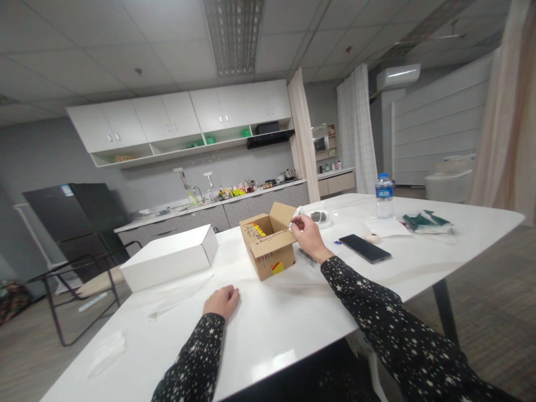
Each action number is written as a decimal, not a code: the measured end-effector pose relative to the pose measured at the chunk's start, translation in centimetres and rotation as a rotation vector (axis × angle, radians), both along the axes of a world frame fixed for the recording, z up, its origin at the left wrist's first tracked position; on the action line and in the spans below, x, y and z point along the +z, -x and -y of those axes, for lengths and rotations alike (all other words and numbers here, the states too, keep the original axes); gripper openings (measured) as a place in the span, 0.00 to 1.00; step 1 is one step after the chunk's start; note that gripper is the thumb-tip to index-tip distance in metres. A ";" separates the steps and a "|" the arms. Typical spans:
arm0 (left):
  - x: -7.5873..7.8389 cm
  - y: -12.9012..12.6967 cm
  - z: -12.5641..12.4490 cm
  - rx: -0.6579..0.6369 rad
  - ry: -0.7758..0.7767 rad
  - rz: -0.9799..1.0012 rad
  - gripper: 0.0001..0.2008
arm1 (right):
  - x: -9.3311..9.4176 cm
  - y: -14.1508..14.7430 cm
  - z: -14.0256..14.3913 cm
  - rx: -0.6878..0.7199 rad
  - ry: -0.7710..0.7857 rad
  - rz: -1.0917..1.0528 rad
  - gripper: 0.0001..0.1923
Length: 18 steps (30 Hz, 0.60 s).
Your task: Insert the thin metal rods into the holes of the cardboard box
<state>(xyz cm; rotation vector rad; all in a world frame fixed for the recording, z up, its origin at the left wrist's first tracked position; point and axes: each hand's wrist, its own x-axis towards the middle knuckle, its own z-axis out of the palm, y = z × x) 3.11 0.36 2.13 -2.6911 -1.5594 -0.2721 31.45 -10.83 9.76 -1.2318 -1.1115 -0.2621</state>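
An open brown cardboard box (pixel 268 248) with red and yellow markings stands in the middle of the white table (pixel 268 329). My right hand (pixel 307 237) is at the box's right rim and pinches a small thin silvery item (pixel 295 216) over the opening; what it is I cannot tell. My left hand (pixel 221 301) rests on the tabletop in front of the box, fingers curled, holding nothing. A clear plastic sheet (pixel 178 298) lies just left of that hand.
A closed white box (pixel 170 257) sits left of the cardboard box. A black phone (pixel 365 248), a water bottle (pixel 384 195), white paper (pixel 387 227) and a green packet (pixel 427 221) lie to the right. A black chair (pixel 79 273) stands at the table's left.
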 end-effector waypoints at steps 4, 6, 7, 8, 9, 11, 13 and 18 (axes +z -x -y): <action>-0.1 0.0 0.0 -0.010 -0.001 -0.004 0.18 | 0.0 -0.1 0.0 0.000 0.002 0.027 0.06; -0.1 0.0 0.0 -0.006 -0.001 -0.003 0.18 | 0.0 -0.2 0.0 0.001 0.009 0.037 0.06; -0.1 0.0 0.0 -0.004 0.000 -0.002 0.19 | 0.1 -0.2 0.0 0.000 0.013 0.041 0.06; -0.1 0.0 0.0 -0.004 0.003 0.001 0.19 | 0.1 -0.2 0.0 -0.001 0.018 0.046 0.06; 0.0 0.0 0.0 -0.006 0.005 0.005 0.19 | 0.1 -0.2 0.0 -0.002 0.024 0.049 0.06; 0.0 0.0 0.1 -0.003 0.008 0.008 0.19 | 0.3 -0.2 0.0 -0.010 0.035 0.058 0.05; 0.1 0.0 0.1 0.000 0.008 0.008 0.19 | 0.5 -0.3 -0.2 -0.024 0.048 0.077 0.06; 0.1 0.0 0.2 -0.008 0.009 0.005 0.19 | 1.2 -0.4 -0.7 -0.044 0.081 0.152 0.09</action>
